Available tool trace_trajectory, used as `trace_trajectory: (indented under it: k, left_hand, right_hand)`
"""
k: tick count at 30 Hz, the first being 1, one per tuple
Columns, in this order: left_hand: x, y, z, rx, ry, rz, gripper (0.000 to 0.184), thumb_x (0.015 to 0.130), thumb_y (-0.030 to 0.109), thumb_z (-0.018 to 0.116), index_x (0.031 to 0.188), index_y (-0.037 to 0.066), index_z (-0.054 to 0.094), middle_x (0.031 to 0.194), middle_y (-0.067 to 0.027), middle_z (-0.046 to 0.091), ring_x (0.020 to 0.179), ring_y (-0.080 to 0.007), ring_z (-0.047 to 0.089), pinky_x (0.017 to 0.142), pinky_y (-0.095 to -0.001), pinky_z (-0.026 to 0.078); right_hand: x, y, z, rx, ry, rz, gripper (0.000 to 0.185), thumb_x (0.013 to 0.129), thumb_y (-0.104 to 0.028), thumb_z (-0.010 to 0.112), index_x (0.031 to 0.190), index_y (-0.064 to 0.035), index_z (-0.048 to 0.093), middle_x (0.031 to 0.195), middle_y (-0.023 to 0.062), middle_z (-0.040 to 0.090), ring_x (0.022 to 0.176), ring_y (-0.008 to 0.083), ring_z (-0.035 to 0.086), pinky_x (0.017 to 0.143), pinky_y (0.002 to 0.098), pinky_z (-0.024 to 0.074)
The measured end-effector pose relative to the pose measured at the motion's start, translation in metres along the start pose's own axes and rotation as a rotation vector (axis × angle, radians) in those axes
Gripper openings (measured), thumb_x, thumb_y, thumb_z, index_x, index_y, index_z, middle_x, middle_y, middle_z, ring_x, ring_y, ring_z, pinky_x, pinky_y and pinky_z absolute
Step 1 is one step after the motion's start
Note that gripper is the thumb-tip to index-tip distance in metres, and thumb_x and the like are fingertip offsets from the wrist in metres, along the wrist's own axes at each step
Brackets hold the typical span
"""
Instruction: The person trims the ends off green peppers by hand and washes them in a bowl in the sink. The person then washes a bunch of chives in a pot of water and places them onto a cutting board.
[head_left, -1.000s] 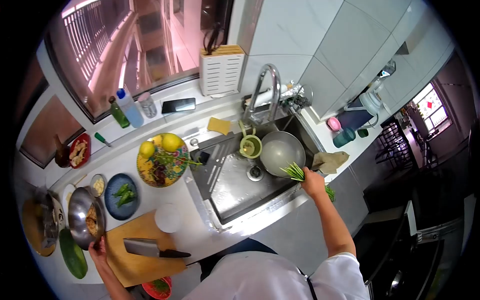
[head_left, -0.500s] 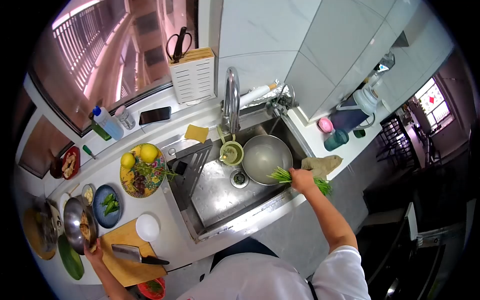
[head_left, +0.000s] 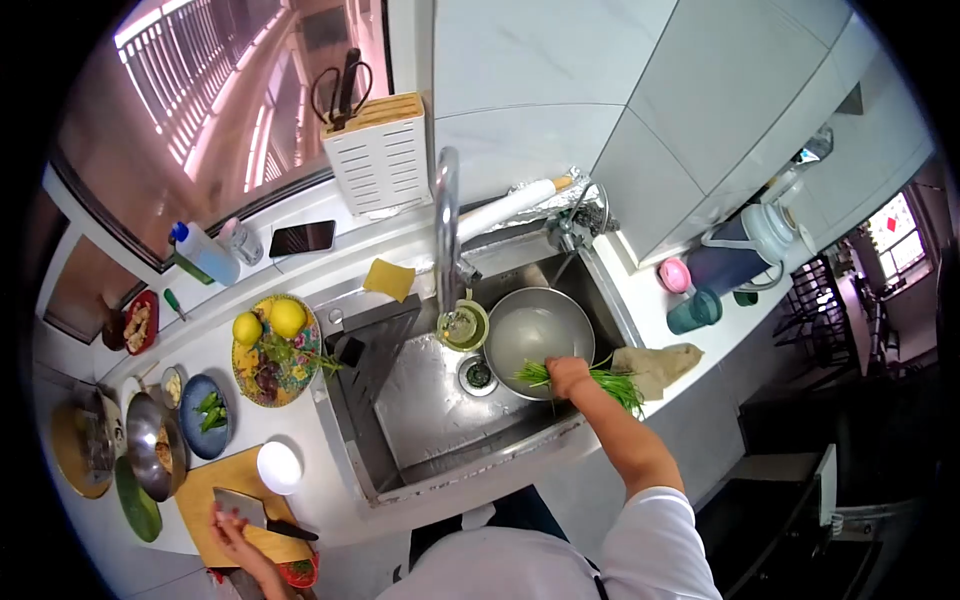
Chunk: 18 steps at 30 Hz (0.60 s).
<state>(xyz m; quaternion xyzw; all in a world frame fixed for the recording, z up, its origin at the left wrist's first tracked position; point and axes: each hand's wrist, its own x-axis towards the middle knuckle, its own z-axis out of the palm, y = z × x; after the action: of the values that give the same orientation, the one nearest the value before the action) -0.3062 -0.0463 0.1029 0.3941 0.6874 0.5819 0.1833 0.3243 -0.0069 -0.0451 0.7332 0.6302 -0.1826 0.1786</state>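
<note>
In the head view my right hand (head_left: 572, 378) is closed around a bunch of green chives (head_left: 618, 390), above the near rim of a round metal basin (head_left: 520, 312) in the sink. The basin appears to hold water. At lower left, my left hand (head_left: 232, 532) is empty, its fingers apart, over the wooden cutting board (head_left: 195, 500). A cleaver (head_left: 242, 505) lies on that board, close to my fingers. Beyond the board's far left corner stands a steel bowl (head_left: 146, 422) with brownish food inside.
A green strainer (head_left: 478, 335) sits beside the basin under the faucet (head_left: 447, 210). A white bowl (head_left: 279, 468), a blue plate (head_left: 190, 430) of green peppers and a patterned plate (head_left: 300, 375) with lemons stand left of the sink. A brown cloth (head_left: 655, 368) lies at its right edge.
My left hand has let go of the steel bowl and moved right and nearer, over the cutting board. My right hand has brought the chives left, over the basin's near edge.
</note>
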Motion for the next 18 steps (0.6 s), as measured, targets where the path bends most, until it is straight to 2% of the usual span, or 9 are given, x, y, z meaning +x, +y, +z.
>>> trace_trajectory:
  k: [3, 5, 6, 8, 9, 11, 14, 16, 18]
  left_hand:
    - [-0.070, 0.025, 0.064, -0.020, -0.243, -0.088, 0.028, 0.094, 0.022, 0.048, 0.110, 0.000, 0.053, 0.102, -0.0101, 0.059, 0.077, -0.0148, 0.058, 0.063, -0.0265, 0.048]
    - [-0.111, 0.035, 0.108, -0.030, -0.370, -0.124, 0.023, 0.093, 0.017, 0.049, 0.108, 0.000, 0.055, 0.099, -0.0096, 0.060, 0.072, -0.0141, 0.059, 0.062, -0.0258, 0.048]
    - [-0.131, 0.042, 0.130, -0.032, -0.443, -0.166, 0.021, 0.093, 0.016, 0.049, 0.106, 0.001, 0.055, 0.098, -0.0097, 0.060, 0.071, -0.0142, 0.059, 0.063, -0.0259, 0.049]
    - [-0.169, 0.060, 0.178, -0.088, -0.560, -0.286, 0.020, 0.092, 0.013, 0.050, 0.107, 0.001, 0.055, 0.099, -0.0095, 0.060, 0.071, -0.0148, 0.060, 0.063, -0.0263, 0.049]
    - [-0.184, 0.067, 0.200, -0.123, -0.635, -0.374, 0.021, 0.091, 0.013, 0.050, 0.109, 0.001, 0.054, 0.099, -0.0097, 0.061, 0.072, -0.0151, 0.061, 0.064, -0.0264, 0.049]
    - [-0.210, 0.071, 0.234, -0.183, -0.825, -0.486, 0.025, 0.091, 0.015, 0.052, 0.112, 0.002, 0.053, 0.100, -0.0101, 0.061, 0.077, -0.0159, 0.061, 0.067, -0.0272, 0.050]
    - [-0.236, 0.057, 0.283, -0.096, -1.071, -0.594, 0.031, 0.091, 0.018, 0.053, 0.117, 0.003, 0.051, 0.102, -0.0104, 0.061, 0.086, -0.0177, 0.061, 0.074, -0.0299, 0.051]
    - [-0.251, 0.060, 0.321, -0.083, -1.194, -0.772, 0.042, 0.088, 0.028, 0.059, 0.120, 0.004, 0.049, 0.106, -0.0097, 0.060, 0.092, -0.0199, 0.060, 0.079, -0.0319, 0.049]
    - [-0.269, 0.058, 0.357, -0.073, -1.189, -0.843, 0.047, 0.085, 0.035, 0.061, 0.119, 0.004, 0.050, 0.108, -0.0105, 0.059, 0.095, -0.0215, 0.059, 0.082, -0.0329, 0.047]
  right_hand:
    - [0.048, 0.025, 0.035, 0.005, -0.041, 0.057, 0.033, 0.076, -0.014, 0.057, 0.108, -0.0095, 0.056, 0.096, 0.0136, 0.064, 0.091, 0.0302, 0.062, 0.075, 0.0401, 0.0508]
    - [0.076, 0.038, 0.069, 0.244, 0.130, 0.319, 0.032, 0.077, -0.013, 0.056, 0.109, -0.0090, 0.055, 0.099, 0.0143, 0.064, 0.095, 0.0314, 0.061, 0.077, 0.0405, 0.0504]
    - [0.079, 0.039, 0.077, 0.249, 0.125, 0.308, 0.032, 0.077, -0.013, 0.056, 0.109, -0.0090, 0.055, 0.099, 0.0143, 0.064, 0.095, 0.0314, 0.061, 0.077, 0.0405, 0.0504]
    - [0.076, 0.025, 0.092, 0.203, -0.165, 0.180, 0.031, 0.079, -0.013, 0.054, 0.110, -0.0083, 0.054, 0.102, 0.0158, 0.063, 0.097, 0.0314, 0.061, 0.078, 0.0409, 0.0500]
    - [0.074, 0.023, 0.087, 0.207, -0.171, 0.174, 0.031, 0.079, -0.013, 0.054, 0.110, -0.0083, 0.054, 0.102, 0.0158, 0.063, 0.097, 0.0314, 0.061, 0.078, 0.0409, 0.0500]
    - [0.062, 0.026, 0.064, 0.187, -0.148, -0.048, 0.033, 0.080, -0.014, 0.053, 0.113, -0.0088, 0.054, 0.105, 0.0161, 0.063, 0.099, 0.0317, 0.060, 0.080, 0.0409, 0.0496]
    - [0.057, 0.042, 0.033, 0.247, -0.226, 0.086, 0.037, 0.079, -0.014, 0.053, 0.116, -0.0070, 0.051, 0.105, 0.0166, 0.062, 0.099, 0.0315, 0.060, 0.080, 0.0408, 0.0495]
    - [0.060, 0.050, 0.047, 0.324, -0.130, 0.095, 0.042, 0.077, -0.016, 0.056, 0.116, -0.0037, 0.049, 0.102, 0.0180, 0.063, 0.097, 0.0336, 0.060, 0.080, 0.0414, 0.0494]
    - [0.036, 0.044, 0.017, 0.595, 0.022, 0.022, 0.046, 0.075, -0.018, 0.059, 0.116, -0.0011, 0.047, 0.099, 0.0214, 0.062, 0.096, 0.0374, 0.059, 0.080, 0.0427, 0.0482]
